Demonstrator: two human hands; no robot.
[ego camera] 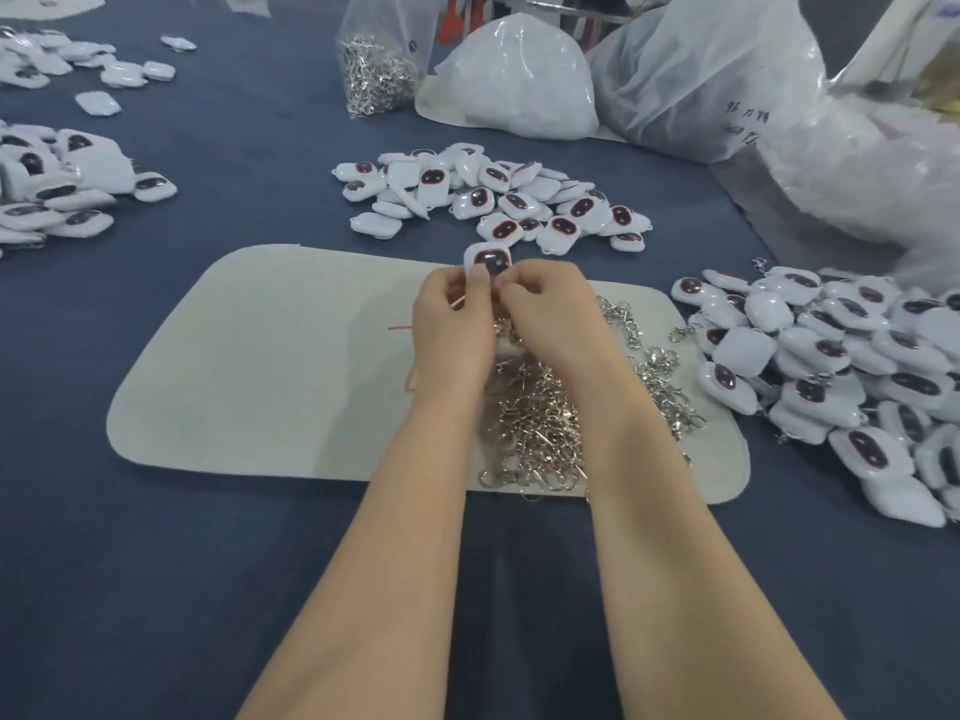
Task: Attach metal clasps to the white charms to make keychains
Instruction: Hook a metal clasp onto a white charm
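Above the beige mat (249, 366), the left hand (453, 324) and right hand (551, 315) each have a pinching grip on one white charm (489, 259), hiding its lower edge. The forearms cover part of the metal clasps (537, 413) heaped beneath.

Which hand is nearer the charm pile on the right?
Right. The right hand is just left of the pile; the left hand is farther left. Both pinch one charm.

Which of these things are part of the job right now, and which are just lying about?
In use: charm gripped by left hand, right hand at its lower edge; loose clasps on the mat; charm pile ahead; pile with clasps at right.
Lying about: bagged clasps; white plastic bags; charm piles far left.
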